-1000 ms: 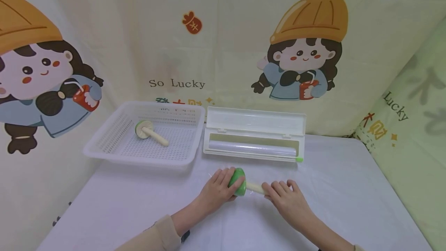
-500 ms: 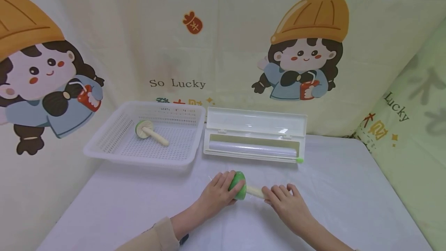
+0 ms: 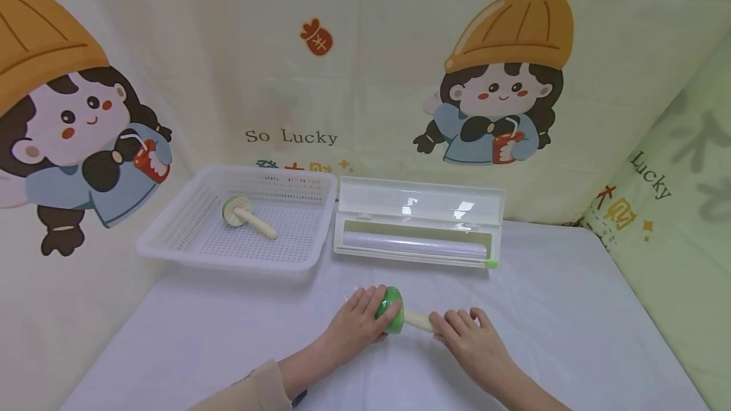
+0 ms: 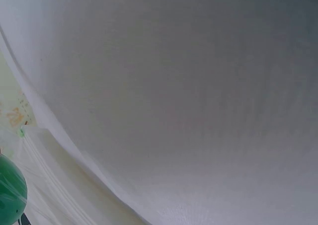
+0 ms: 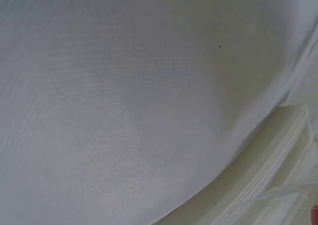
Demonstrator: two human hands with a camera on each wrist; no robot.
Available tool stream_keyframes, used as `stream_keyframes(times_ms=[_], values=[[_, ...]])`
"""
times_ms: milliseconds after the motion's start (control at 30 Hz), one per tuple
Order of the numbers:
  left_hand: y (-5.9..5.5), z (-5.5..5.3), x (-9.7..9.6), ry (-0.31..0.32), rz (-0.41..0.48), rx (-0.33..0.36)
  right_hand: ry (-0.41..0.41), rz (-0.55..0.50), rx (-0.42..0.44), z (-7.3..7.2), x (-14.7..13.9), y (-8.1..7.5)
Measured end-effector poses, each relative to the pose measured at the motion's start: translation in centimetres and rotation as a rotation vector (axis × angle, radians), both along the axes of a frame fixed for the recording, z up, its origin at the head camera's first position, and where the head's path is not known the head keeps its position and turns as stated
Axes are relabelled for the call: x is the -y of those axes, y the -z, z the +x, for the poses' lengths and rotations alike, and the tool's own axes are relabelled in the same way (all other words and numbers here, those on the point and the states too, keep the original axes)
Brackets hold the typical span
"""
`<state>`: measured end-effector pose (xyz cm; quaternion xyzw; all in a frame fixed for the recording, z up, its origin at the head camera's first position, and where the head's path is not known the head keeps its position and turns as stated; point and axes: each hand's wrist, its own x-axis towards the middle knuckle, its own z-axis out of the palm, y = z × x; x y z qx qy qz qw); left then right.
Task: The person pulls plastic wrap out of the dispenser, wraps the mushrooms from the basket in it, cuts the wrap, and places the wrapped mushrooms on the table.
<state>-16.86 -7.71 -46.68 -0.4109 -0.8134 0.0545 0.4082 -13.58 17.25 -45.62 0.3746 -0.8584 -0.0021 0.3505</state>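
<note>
Both hands hold a toy mushroom with a green cap (image 3: 391, 311) and a cream stem (image 3: 419, 320), lying sideways above the white table. My left hand (image 3: 355, 322) grips the cap, its thumb across the green side. My right hand (image 3: 473, 340) pinches the far end of the stem. Thin clear film clings about the mushroom; in the left wrist view it runs over the cap (image 4: 11, 191). A strand of clear film (image 5: 278, 192) shows in the right wrist view, beside a fingertip (image 5: 314, 215). The palms and undersides of the fingers are hidden.
Behind the hands stands a white cling film box (image 3: 419, 200), lid raised, with a roll (image 3: 414, 244) inside and a green tab at its right end. To its left, a white plastic basket (image 3: 228, 263) holds another green-capped toy mushroom (image 3: 251, 219). A printed cloth hangs behind.
Both hands and the mushroom have shifted slightly down the view, toward the person, keeping the same grips. The basket and box stay put; bright reflections now show on the box lid.
</note>
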Motion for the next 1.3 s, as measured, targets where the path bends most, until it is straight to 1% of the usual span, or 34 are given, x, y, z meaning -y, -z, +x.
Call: stream_keyframes(times_ms=[200, 333, 467, 667, 800, 1067, 1200, 1300], values=[[0.2, 0.3, 0.1, 0.002, -0.012, -0.003, -0.011, -0.027, 0.006, 0.3, 0.2, 0.3], [0.3, 0.5, 0.1, 0.002, -0.015, 0.011, 0.000, -0.012, 0.027, 0.5, 0.2, 0.5], [0.4, 0.6, 0.2, 0.004, -0.014, 0.010, 0.009, 0.007, 0.050, 0.6, 0.1, 0.7], [0.6, 0.6, 0.1, 0.020, 0.000, -0.028, 0.002, -0.004, 0.036, 0.8, 0.2, 0.9], [0.6, 0.7, 0.1, 0.026, 0.006, -0.027, 0.001, -0.007, 0.028, 0.9, 0.2, 0.9], [0.9, 1.1, 0.1, 0.017, -0.005, -0.040, 0.025, 0.022, 0.072, 1.3, 0.1, 1.2], [0.8, 1.4, 0.2, 0.008, -0.015, -0.029, 0.015, 0.013, 0.065, 1.5, 0.2, 1.2], [0.9, 1.6, 0.2, 0.004, -0.018, -0.002, 0.012, 0.003, 0.064, 1.7, 0.3, 1.3]])
